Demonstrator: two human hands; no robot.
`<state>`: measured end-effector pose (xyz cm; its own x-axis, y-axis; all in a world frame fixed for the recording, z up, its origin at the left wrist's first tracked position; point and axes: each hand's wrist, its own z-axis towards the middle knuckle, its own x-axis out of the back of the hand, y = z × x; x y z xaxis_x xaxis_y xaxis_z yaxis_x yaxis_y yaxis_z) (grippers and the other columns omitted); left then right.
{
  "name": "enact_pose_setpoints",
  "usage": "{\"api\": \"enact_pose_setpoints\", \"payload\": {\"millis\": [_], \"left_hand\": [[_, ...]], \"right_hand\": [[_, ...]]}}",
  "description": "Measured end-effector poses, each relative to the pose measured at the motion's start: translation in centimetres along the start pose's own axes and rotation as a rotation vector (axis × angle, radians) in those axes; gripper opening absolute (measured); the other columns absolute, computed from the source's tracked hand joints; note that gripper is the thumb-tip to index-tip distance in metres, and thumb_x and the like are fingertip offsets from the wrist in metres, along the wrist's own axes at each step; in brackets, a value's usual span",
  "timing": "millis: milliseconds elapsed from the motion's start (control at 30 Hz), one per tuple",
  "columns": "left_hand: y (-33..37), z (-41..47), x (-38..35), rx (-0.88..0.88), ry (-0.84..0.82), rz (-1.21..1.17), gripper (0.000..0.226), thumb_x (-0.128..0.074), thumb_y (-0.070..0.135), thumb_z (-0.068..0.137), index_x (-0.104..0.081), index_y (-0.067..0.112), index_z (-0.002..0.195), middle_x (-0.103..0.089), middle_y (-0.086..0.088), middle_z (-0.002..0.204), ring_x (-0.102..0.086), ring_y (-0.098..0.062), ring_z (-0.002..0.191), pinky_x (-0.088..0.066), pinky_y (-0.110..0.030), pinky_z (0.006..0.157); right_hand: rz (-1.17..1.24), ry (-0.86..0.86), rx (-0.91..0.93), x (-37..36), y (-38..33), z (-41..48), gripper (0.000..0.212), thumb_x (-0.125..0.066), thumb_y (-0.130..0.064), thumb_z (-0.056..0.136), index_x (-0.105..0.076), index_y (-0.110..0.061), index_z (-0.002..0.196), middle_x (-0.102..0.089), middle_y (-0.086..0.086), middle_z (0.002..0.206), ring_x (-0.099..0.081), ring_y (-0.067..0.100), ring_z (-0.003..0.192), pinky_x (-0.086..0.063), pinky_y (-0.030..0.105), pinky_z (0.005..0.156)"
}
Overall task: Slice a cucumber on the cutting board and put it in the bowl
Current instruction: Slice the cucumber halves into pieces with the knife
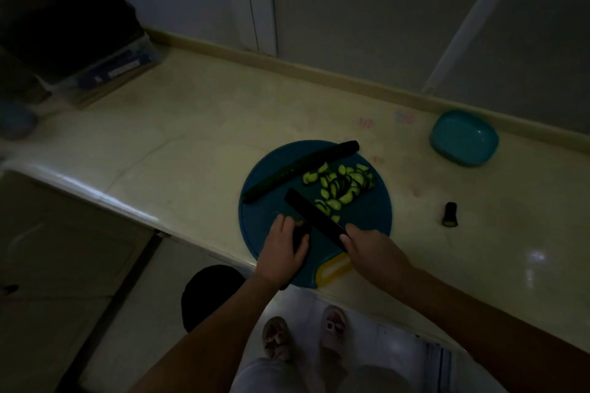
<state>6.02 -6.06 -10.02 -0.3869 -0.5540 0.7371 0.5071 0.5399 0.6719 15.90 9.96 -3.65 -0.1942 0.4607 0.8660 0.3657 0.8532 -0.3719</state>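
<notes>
Head view: round, perhaps plastic cutting board (364,220); half-moon cucumber slices (341,185)

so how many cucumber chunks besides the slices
3: long cucumber piece at the cutting board's far edge, short piece gripped by the left hand, end stub on the counter.

Dim, underexposed, wide-angle edge distortion.

Open counter (198,124) lies between cutting board (376,214) and bowl (463,138) (a cucumber stub (450,214) sits nearby).
</notes>
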Motion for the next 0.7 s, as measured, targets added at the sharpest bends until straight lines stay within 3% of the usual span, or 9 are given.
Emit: {"api": "enact_pose_setpoints", "payload": {"millis": [200, 433, 567, 700], "left_hand": [[-0.2, -0.1, -0.2, 0.007, -0.004, -0.004, 0.017, -0.058, 0.017, 0.089, -0.053, 0.005, 0.098, -0.046, -0.008, 0.091, -0.046, -0.017, 0.085, -0.03, -0.016, 0.081], [-0.2, 0.0, -0.2, 0.005, 0.003, -0.008, 0.014, -0.059, 0.017, 0.088, -0.053, 0.005, 0.095, -0.044, -0.006, 0.089, -0.044, -0.015, 0.082, -0.03, -0.017, 0.072], [-0.2, 0.0, -0.2, 0.002, 0.015, -0.014, 0.015, -0.06, 0.015, 0.088, -0.053, 0.005, 0.096, -0.045, -0.005, 0.09, -0.036, -0.005, 0.082, -0.026, -0.014, 0.07], [-0.1, 0.0, -0.2, -0.004, 0.012, -0.013, 0.015, -0.059, 0.016, 0.088, -0.052, 0.005, 0.095, -0.043, -0.006, 0.091, -0.035, -0.006, 0.081, -0.026, -0.015, 0.069]], "right_hand": [[-0.014, -0.001, 0.001, -0.1, -0.5, -0.1, 0.029, -0.028, -0.031, 0.1, -0.047, -0.009, 0.1, -0.062, 0.014, 0.088, -0.058, 0.031, 0.076, -0.033, 0.031, 0.058], [-0.022, -0.014, -0.002, -0.2, -0.6, 0.0, 0.031, -0.027, -0.031, 0.1, -0.047, -0.008, 0.102, -0.063, 0.014, 0.089, -0.053, 0.026, 0.069, -0.033, 0.03, 0.058], [-0.051, -0.025, 0.025, -1.1, -0.6, 0.4, 0.031, -0.025, -0.03, 0.101, -0.047, -0.008, 0.103, -0.063, 0.014, 0.09, -0.059, 0.031, 0.076, -0.034, 0.031, 0.058], [-0.052, -0.012, 0.007, -1.7, -0.4, 0.5, 0.031, -0.024, -0.031, 0.101, -0.046, -0.009, 0.103, -0.064, 0.014, 0.09, -0.061, 0.032, 0.078, -0.035, 0.031, 0.059]]}}
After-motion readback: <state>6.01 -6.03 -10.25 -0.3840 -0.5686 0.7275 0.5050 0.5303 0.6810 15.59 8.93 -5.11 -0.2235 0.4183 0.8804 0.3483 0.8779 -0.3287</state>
